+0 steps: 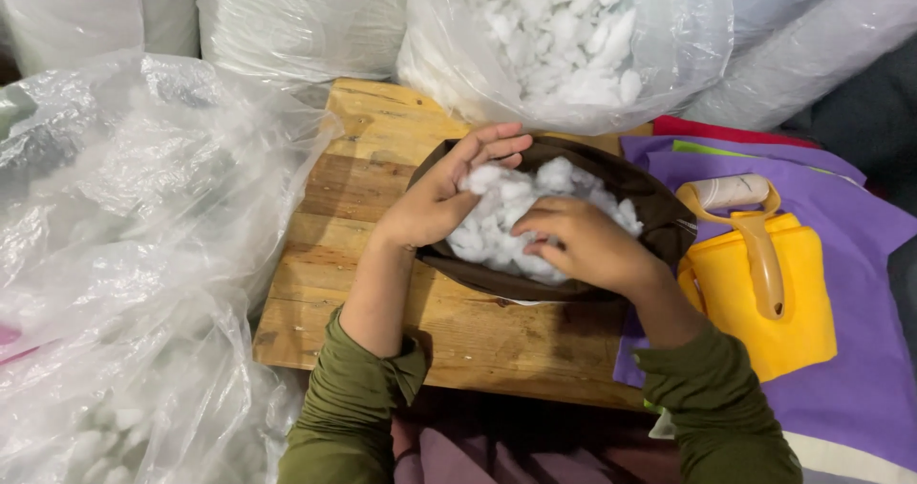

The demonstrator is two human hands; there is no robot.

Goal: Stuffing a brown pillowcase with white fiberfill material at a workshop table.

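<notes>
With the dark brown fabric cover (659,218) lying on the wooden board (382,207), keep your left hand (441,195) spread against its rim while your right hand (583,245), fingers curled (loosely, not clenched), presses the white stuffing (506,212) evenly into the corners.

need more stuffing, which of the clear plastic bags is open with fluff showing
The bag at top centre, just behind the brown cover: its mouth gapes, showing loose white clumps. The others look closed.
</notes>
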